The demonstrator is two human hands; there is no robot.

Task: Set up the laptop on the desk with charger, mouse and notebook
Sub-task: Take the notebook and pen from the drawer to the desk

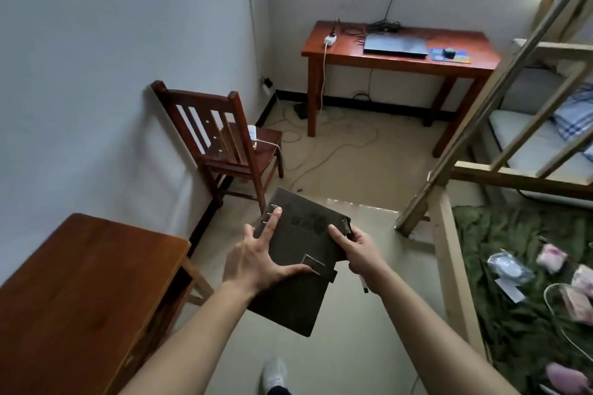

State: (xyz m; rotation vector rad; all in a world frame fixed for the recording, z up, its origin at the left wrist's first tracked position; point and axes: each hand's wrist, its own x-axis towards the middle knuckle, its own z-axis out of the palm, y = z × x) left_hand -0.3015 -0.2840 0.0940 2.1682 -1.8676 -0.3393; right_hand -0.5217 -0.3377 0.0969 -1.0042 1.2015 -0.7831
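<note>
A dark brown ring-bound notebook (305, 240) is held in the air in front of me. My left hand (256, 253) lies on its left side with the fingers spread over the cover and the thumb across the clasp. My right hand (356, 248) grips its right edge, and a pen tip pokes out below that hand. Across the room a red-brown desk (346, 54) stands under the window. On it lie a closed dark laptop (396, 45), a white charger plug (330, 39) with cables, and a mouse (448, 52) on a blue mouse pad.
A wooden chair (221, 138) stands by the left wall with a small white item on its seat. A second wooden table (80, 292) is at my near left. A bunk bed frame (481, 125) and a green blanket with loose items fill the right. Cables trail on the floor.
</note>
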